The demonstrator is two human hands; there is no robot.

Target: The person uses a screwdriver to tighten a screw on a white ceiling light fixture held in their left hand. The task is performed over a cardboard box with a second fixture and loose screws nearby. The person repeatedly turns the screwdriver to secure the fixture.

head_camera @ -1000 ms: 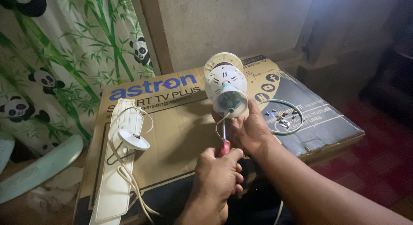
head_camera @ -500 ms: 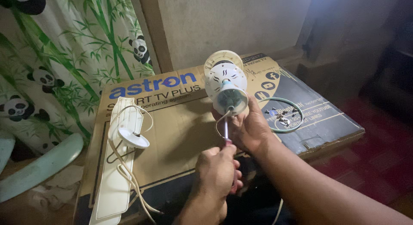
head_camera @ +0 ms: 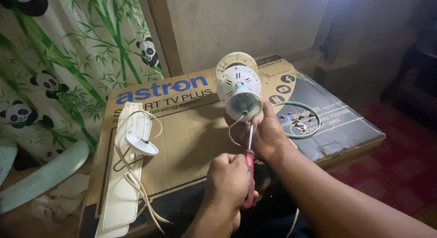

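Observation:
My right hand [head_camera: 269,134] grips a white fan motor housing [head_camera: 238,87] from below and holds it upright above a flat cardboard box [head_camera: 191,128]. A thin white wire loops out from the housing's base. My left hand [head_camera: 226,179] is closed around the red handle of a screwdriver [head_camera: 250,137]. Its metal shaft points up, with the tip at the underside of the housing, next to my right palm.
A teal ring [head_camera: 291,104] with several small screws inside lies on the box at right. At left on the box lie a long white cover [head_camera: 120,197], a round white cap [head_camera: 142,145] and a white cord [head_camera: 136,183]. A panda-print curtain [head_camera: 68,60] hangs at left, with a pale blade [head_camera: 45,174] below it.
My left hand has shifted slightly on the screwdriver, whose tip stays at the housing's base. The housing and my right hand have hardly moved.

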